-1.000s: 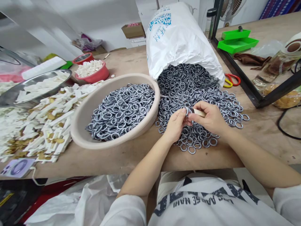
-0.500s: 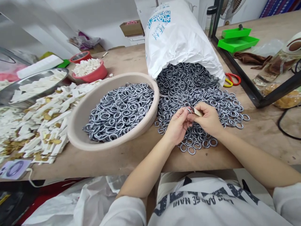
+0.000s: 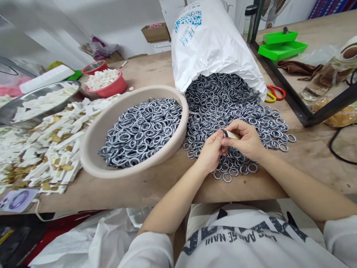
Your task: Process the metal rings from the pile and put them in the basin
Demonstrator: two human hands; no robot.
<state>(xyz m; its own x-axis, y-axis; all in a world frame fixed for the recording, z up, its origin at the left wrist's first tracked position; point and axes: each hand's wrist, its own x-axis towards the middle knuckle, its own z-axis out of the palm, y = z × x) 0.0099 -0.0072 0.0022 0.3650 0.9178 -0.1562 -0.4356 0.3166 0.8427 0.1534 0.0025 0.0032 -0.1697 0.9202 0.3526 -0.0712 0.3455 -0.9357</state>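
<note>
1. One white sack [image 3: 212, 48]
2. One beige basin [image 3: 93, 149]
3. One metal bowl [image 3: 77, 97]
4. Two red bowls [image 3: 113, 89]
5. Two green trays [image 3: 275, 56]
6. One pair of scissors [image 3: 280, 92]
7. Gray rings [image 3: 145, 130], too many to count

Both forearms reach forward, the left hand [image 3: 211, 152] and right hand [image 3: 245, 139] meeting (fingers curled inward).

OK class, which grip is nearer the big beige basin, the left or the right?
Left. The left grip is right of the basin, apart from it; the right grip is farther to the right.
</note>
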